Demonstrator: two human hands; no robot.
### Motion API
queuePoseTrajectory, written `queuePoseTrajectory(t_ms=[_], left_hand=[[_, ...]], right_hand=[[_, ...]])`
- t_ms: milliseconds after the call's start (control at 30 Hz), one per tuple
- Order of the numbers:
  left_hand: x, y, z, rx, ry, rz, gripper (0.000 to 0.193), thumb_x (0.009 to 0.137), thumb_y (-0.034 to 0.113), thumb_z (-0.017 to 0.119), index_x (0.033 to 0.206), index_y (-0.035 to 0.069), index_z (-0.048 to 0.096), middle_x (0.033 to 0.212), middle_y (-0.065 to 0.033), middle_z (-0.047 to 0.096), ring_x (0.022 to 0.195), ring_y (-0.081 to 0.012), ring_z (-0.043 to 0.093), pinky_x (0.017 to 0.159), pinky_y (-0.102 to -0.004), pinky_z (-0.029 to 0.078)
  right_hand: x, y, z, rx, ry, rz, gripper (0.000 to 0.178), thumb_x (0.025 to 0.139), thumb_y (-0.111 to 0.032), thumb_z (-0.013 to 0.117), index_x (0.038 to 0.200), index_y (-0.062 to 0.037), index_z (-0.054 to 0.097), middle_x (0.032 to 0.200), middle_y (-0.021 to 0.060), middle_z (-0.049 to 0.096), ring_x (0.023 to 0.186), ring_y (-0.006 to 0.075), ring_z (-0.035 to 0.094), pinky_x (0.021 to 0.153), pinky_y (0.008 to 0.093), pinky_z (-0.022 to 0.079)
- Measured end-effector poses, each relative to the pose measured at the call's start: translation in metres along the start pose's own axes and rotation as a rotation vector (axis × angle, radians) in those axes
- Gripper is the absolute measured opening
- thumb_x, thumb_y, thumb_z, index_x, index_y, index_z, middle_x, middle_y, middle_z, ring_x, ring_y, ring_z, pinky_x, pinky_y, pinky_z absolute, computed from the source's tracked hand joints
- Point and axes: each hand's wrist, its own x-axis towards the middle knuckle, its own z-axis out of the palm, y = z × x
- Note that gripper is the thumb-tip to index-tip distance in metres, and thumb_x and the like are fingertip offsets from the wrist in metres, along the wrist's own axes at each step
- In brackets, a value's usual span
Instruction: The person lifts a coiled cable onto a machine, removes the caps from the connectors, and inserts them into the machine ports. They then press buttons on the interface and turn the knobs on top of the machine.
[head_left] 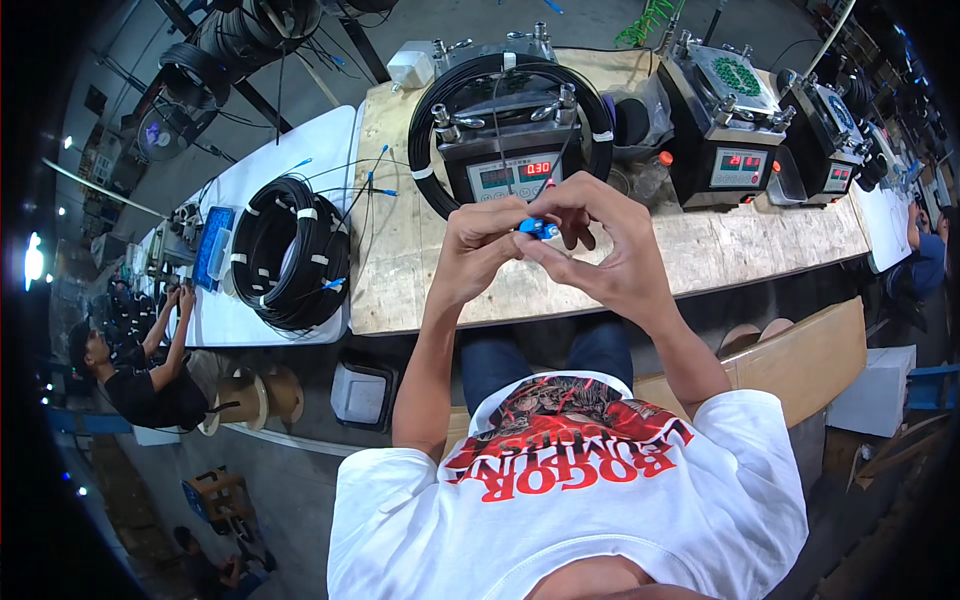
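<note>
Head view: looking straight down at both hands, held up over the near edge of the wooden bench (620, 270), so I'm using that bench as my reference for everything.
Left hand: my left hand (478, 245) is curled shut, fingertips pinching the small blue connector (538, 229) from the left.
Right hand: my right hand (605, 250) is closed on the same blue connector from the right, thumb and forefinger on it, the other fingers arched above.
Connector: tiny blue plug, sits right between the two hands, above the bench's near edge. A thin cable runs up from it toward the heater box, I can't trace it fully.
Heater box: black machine (510, 150) with red and green number displays, at the middle of the bench, straight behind the hands.
Black coil on box: big ring of black cable (425, 150) with white tape wraps, laid around that machine's top.
More machines: two similar boxes (725, 130) further right along the bench.
Second coil: another taped black cable coil (290, 255) on the white table (235, 310), just left of the bench.
Other person: someone in a black shirt (150, 385), sitting well left of the bench, beyond the white table.
</note>
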Motion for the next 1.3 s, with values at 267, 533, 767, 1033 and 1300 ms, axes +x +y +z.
queuePoseTrajectory(t_ms=[267, 533, 767, 1033, 1300], left_hand=[[0.012, 0.017, 0.031, 0.231, 0.252, -0.183, 0.022, 0.091, 0.007, 0.069, 0.111, -0.002, 0.072, 0.078, -0.0067, 0.07, 0.063, -0.0061, 0.057, 0.053, -0.0202, 0.044], [0.013, 0.018, 0.045, 0.368, 0.325, -0.099, 0.019, 0.091, 0.008, 0.07, 0.107, -0.002, 0.073, 0.071, -0.0055, 0.068, 0.057, -0.0048, 0.055, 0.048, -0.0207, 0.042], [0.018, 0.028, 0.051, 0.561, 0.35, -0.154, 0.018, 0.091, 0.009, 0.07, 0.105, -0.001, 0.074, 0.068, -0.0042, 0.068, 0.053, -0.0037, 0.053, 0.046, -0.0213, 0.04], [0.019, 0.029, 0.045, 0.6, 0.365, -0.146, 0.018, 0.093, 0.011, 0.068, 0.103, -0.003, 0.073, 0.069, -0.0054, 0.068, 0.059, -0.0065, 0.059, 0.054, -0.0212, 0.044], [0.023, 0.036, 0.042, 0.477, 0.346, -0.21, 0.021, 0.095, 0.013, 0.066, 0.108, -0.003, 0.071, 0.069, -0.0029, 0.063, 0.059, -0.0043, 0.053, 0.053, -0.0201, 0.041]], right_hand=[[0.003, 0.014, -0.008, 0.055, 0.12, -0.018, 0.017, 0.085, -0.008, 0.074, 0.096, -0.0003, 0.064, 0.097, 0.0065, 0.058, 0.078, 0.01, 0.054, 0.066, 0.0241, 0.044], [0.005, 0.02, -0.01, 0.212, 0.13, 0.0, 0.018, 0.091, -0.008, 0.069, 0.099, 0.0033, 0.059, 0.101, 0.0079, 0.06, 0.089, 0.0131, 0.061, 0.079, 0.0271, 0.049], [0.005, 0.031, -0.01, 0.24, 0.141, 0.006, 0.013, 0.093, -0.008, 0.066, 0.097, 0.0013, 0.058, 0.1, 0.0062, 0.06, 0.09, 0.0099, 0.056, 0.082, 0.0234, 0.044], [0.019, 0.025, -0.024, 0.423, 0.287, 0.087, 0.016, 0.096, -0.012, 0.065, 0.104, -0.0007, 0.059, 0.098, 0.0019, 0.06, 0.086, 0.0047, 0.054, 0.075, 0.019, 0.043], [0.02, 0.019, -0.032, 0.428, 0.201, 0.182, 0.021, 0.093, -0.016, 0.071, 0.103, 0.0004, 0.063, 0.088, 0.0008, 0.066, 0.08, 0.0043, 0.059, 0.07, 0.0187, 0.047]])
